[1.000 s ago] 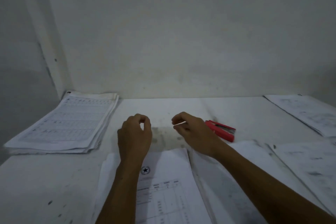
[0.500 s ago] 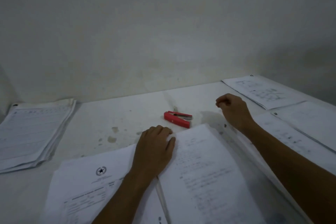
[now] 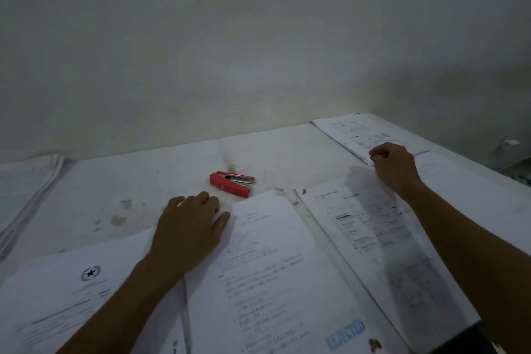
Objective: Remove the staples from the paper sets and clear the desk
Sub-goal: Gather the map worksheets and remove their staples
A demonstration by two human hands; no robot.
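A red staple remover (image 3: 232,184) lies on the white desk (image 3: 287,152), just beyond my left hand (image 3: 189,227). That hand rests palm down on the top edge of the paper sets in front of me: a sheet with a star emblem (image 3: 71,290) and a printed page (image 3: 273,267) beside it. My right hand (image 3: 393,167) hovers to the right, over the top of another printed set (image 3: 373,238). Its fingers are curled with the thumb against the forefinger. Nothing shows between them; a staple would be too small to see.
A thick stack of papers (image 3: 26,181) lies at the far left edge. More sheets (image 3: 356,132) lie at the back right by the wall. A small white object (image 3: 510,141) sits past the desk's right edge. The wall rises directly behind the desk.
My right hand has swung from the middle to the right, fingers still curled. My left hand has dropped flat onto the papers. The view has turned to the right.
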